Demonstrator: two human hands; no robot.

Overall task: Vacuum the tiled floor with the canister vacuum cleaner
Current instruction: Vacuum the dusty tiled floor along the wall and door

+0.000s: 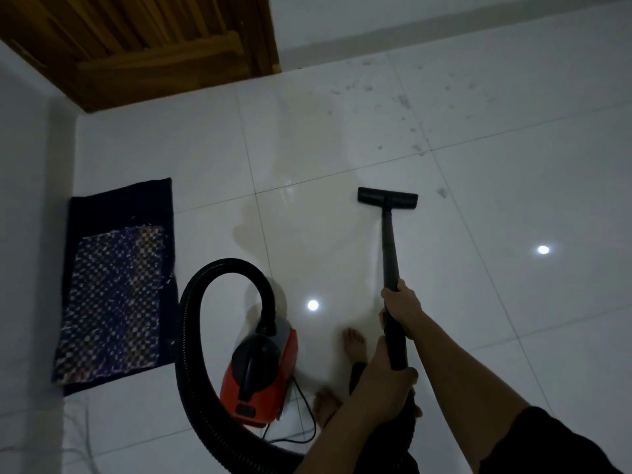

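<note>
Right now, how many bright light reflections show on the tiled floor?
2. One light reflection lies just ahead of the red canister; the other reflection lies right of the wand. More may sit outside the frame.

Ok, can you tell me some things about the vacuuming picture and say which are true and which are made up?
1. Both hands hold the black wand. True: the right hand grips higher up towards the floor head, the left hand nearer the body.
2. The floor head sits on the dark mat. False: it rests on the white tiles; the mat lies far left by the wall.
3. The canister is blue. False: it is red and black.
4. Dust specks lie beyond the floor head. True.
5. The person wears shoes. False: a bare foot shows.
</note>
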